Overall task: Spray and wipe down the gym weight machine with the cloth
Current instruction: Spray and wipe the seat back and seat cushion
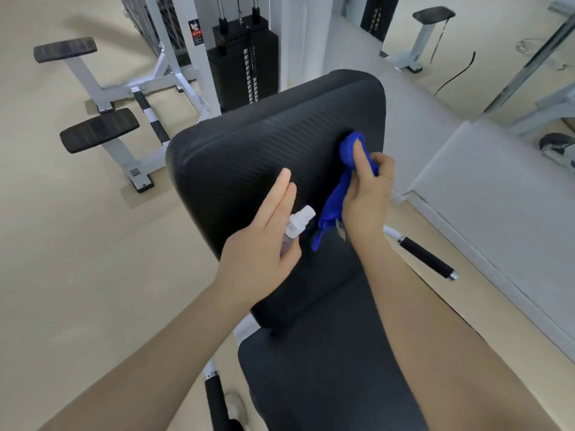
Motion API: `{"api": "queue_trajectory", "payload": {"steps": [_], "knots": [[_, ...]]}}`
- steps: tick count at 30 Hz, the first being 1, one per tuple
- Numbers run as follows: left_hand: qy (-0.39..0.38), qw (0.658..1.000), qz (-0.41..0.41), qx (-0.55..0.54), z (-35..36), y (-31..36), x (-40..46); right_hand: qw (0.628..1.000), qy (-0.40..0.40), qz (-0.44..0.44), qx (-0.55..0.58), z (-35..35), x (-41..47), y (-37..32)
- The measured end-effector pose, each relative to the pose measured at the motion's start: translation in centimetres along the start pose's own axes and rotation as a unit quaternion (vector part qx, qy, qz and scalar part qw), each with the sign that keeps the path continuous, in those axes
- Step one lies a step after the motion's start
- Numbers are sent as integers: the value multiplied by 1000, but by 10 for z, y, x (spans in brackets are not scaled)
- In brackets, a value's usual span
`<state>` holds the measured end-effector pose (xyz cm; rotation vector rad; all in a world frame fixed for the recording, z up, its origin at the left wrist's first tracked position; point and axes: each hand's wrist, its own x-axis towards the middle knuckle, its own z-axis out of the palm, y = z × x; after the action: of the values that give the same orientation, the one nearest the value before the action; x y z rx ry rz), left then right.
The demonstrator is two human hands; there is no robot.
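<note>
The weight machine's black ribbed back pad (249,144) fills the middle of the view, with its black seat pad (311,384) below. My right hand (367,197) is shut on a bunched blue cloth (350,150) and presses it against the upper right of the back pad; the cloth's tail hangs down beside my wrist. My left hand (261,244) holds a small clear spray bottle (297,223) with a white nozzle over the pad's lower middle, two fingers stretched out straight.
A black weight stack (242,66) in a white frame stands behind the pad. Black padded footrests on a grey frame (99,129) lie at the left on the beige floor. A black-grip handle (426,258) juts out at right, another (214,396) at bottom. A mirror wall is at right.
</note>
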<state>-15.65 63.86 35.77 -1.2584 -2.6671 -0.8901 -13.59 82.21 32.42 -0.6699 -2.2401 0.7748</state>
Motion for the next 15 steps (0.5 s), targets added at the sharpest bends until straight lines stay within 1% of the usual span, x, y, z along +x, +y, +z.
{"api": "queue_trajectory", "payload": {"steps": [1,2,3,4,6,8,9,10,12,13,15], "knots": [[3,1000,-2,21,5,0,1,999,33,26,-9,-5,19,17],[5,999,-3,36,7,-1,3,998,34,51,-24,-10,33,26],[8,999,-6,49,10,-2,4,997,46,56,-27,-10,39,30],[12,998,-12,61,16,-2,6,997,49,57,-34,-8,41,33],[23,996,-16,90,21,-1,8,998,53,29,-28,-2,26,27],[23,994,-16,108,25,0,12,999,34,14,-27,5,5,31],[24,993,-16,116,26,0,13,1000,9,10,1,9,-9,34],[26,992,-15,126,27,1,13,999,-33,-13,-1,9,-22,33],[30,989,-14,142,28,0,13,990,-107,-92,-10,5,-38,35],[32,988,-17,147,28,1,13,989,-118,-88,-4,1,-33,38],[36,986,-25,160,30,1,14,998,-64,-19,6,-8,-3,51]]}}
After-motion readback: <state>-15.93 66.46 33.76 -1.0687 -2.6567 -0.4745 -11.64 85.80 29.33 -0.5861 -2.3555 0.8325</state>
